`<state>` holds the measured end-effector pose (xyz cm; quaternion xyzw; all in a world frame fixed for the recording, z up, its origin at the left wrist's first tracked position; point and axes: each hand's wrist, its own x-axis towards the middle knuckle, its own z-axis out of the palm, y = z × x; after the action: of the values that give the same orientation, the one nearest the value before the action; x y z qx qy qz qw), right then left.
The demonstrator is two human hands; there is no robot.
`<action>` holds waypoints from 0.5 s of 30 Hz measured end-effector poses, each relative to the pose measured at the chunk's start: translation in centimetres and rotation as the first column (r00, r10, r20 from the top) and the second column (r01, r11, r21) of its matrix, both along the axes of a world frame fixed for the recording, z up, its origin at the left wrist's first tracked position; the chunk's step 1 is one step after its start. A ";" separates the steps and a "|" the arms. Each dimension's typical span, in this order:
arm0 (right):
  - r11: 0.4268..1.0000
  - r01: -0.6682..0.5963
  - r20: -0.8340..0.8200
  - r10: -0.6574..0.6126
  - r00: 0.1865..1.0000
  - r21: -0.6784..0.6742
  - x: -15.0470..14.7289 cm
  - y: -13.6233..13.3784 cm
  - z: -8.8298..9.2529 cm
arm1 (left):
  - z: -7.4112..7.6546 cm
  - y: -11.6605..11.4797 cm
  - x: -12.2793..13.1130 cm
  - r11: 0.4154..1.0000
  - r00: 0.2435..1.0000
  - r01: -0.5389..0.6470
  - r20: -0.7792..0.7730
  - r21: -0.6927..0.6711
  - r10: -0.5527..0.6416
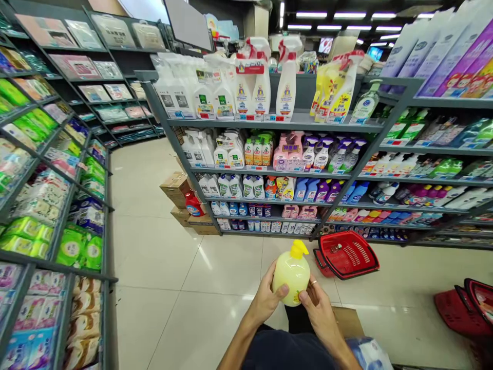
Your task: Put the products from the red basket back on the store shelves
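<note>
A round yellow pump bottle [291, 272] with a yellow pump head is held upright in front of me over the tiled floor. My left hand [266, 299] is wrapped round its left side, thumb across the front. On its right lower side my right hand [319, 307] grips it with thumb and fingers; a ring shows on one finger. The bottle's lower back is hidden by my fingers.
A grey shelf unit [292, 121] of spray and detergent bottles stands ahead. A red basket [348, 254] lies tilted on the floor by it, another red basket [468, 308] at the right. Cardboard boxes [177, 190] sit at the shelf's left end. Shelves of packaged tissue [50, 205] line the left.
</note>
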<state>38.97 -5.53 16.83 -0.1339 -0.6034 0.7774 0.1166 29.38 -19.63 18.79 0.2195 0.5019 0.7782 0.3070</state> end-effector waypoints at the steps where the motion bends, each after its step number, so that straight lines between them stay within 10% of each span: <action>1: 1.000 -0.001 0.010 0.002 1.000 -0.017 -0.2 0.3 -0.3 | -0.5 0.3 -0.2 1.000 1.000 0.005 0.013 -0.010 -0.004; 8: 0.996 0.059 0.067 -0.055 0.996 -0.062 -2.7 5.4 -1.6 | -2.9 5.4 -3.0 0.987 0.992 0.000 0.128 -0.163 0.021; 15: 0.990 0.142 0.058 -0.141 0.988 -0.015 -7.7 16.5 -0.9 | -2.1 17.0 -9.3 0.966 0.989 0.055 0.147 -0.254 -0.018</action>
<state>31.22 10.96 15.94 -0.1993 -0.5882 0.7687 0.1529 20.04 -2.60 16.74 0.1306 0.5711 0.7145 0.3824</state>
